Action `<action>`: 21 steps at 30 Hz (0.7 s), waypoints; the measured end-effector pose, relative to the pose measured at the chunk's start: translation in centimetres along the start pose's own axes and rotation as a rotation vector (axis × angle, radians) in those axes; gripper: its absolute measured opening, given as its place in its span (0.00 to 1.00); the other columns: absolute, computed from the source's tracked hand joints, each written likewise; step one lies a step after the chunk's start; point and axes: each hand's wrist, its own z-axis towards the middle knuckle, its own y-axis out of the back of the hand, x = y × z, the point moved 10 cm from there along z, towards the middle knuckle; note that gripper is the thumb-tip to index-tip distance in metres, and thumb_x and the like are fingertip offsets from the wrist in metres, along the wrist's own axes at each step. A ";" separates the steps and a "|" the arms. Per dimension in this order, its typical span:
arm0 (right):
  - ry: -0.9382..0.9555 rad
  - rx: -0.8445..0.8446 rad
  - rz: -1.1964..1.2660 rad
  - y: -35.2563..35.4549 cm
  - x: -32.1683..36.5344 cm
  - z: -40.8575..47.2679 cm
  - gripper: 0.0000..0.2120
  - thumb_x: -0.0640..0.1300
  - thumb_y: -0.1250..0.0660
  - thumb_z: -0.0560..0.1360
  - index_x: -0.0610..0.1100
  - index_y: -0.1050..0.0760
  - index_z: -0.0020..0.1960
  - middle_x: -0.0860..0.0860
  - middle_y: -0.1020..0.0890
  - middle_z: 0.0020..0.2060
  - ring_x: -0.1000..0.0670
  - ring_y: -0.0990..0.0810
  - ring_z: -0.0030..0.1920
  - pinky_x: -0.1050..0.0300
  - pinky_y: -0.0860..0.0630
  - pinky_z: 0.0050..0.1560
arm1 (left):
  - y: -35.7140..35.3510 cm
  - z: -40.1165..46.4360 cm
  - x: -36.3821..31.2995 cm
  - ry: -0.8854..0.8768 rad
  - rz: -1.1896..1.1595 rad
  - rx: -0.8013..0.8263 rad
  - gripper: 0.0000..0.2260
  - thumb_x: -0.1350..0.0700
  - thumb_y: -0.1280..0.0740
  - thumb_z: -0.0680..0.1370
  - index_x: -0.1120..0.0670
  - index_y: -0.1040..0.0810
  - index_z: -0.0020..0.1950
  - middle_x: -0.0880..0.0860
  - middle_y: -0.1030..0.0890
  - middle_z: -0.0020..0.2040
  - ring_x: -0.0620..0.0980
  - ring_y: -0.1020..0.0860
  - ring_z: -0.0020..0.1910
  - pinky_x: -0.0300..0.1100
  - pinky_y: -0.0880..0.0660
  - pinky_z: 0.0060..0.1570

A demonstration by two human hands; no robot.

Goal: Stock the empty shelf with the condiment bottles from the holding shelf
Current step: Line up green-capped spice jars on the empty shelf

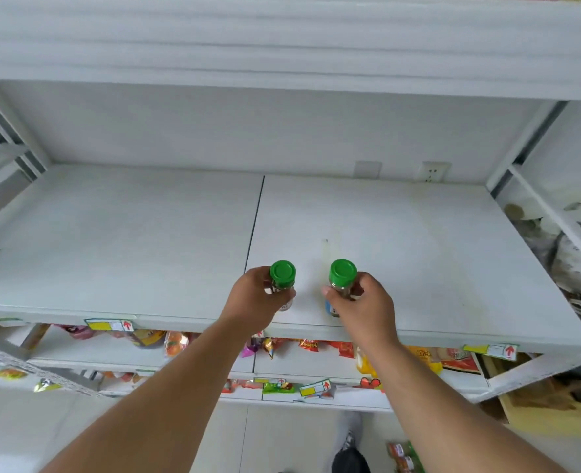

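Two small glass condiment bottles with green caps stand upright over the front part of the white shelf (418, 254). My left hand (253, 298) grips the left bottle (283, 274) by its body. The right bottle (342, 273) is held the same way by my right hand (364, 303); a blue label shows below its fingers. Both bottles are just right of the seam that splits the shelf board, about a hand's width apart. Whether their bases touch the board is hidden by my hands. Nothing else stands on this shelf.
Another white shelf (282, 46) overhangs above. Lower shelves (302, 367) hold colourful snack packets behind price tags. A wall socket (432, 172) sits at the back right. Bags and clutter (562, 247) fill the neighbouring unit on the right. More bottles (401, 455) lie low on the floor.
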 end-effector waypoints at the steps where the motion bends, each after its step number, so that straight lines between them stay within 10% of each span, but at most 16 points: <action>1: -0.004 -0.003 -0.002 -0.3 -0.2 0.5 0.13 0.54 0.22 0.71 0.50 0.22 0.49 0.57 0.17 0.42 0.56 0.19 0.45 0.62 0.26 0.42 | -0.1 0.5 0.3 0.003 -0.001 0.001 0.09 0.49 0.23 0.74 0.45 0.17 0.53 0.40 0.16 0.47 0.40 0.18 0.50 0.39 0.23 0.50; 16: -0.021 -0.036 0.000 -3.0 -2.3 3.0 0.17 0.57 0.21 0.68 0.52 0.25 0.49 0.55 0.17 0.45 0.53 0.18 0.47 0.56 0.22 0.47 | -1.3 3.8 2.5 0.031 -0.067 0.053 0.14 0.51 0.23 0.74 0.46 0.18 0.59 0.39 0.15 0.53 0.33 0.20 0.54 0.35 0.25 0.55; 21: -0.054 0.047 -0.009 -2.7 -3.3 2.1 0.28 0.57 0.21 0.69 0.52 0.26 0.65 0.57 0.21 0.59 0.54 0.22 0.58 0.54 0.24 0.59 | -0.8 2.4 4.0 0.086 -0.074 0.056 0.27 0.48 0.22 0.73 0.43 0.27 0.70 0.38 0.20 0.60 0.37 0.21 0.58 0.37 0.24 0.57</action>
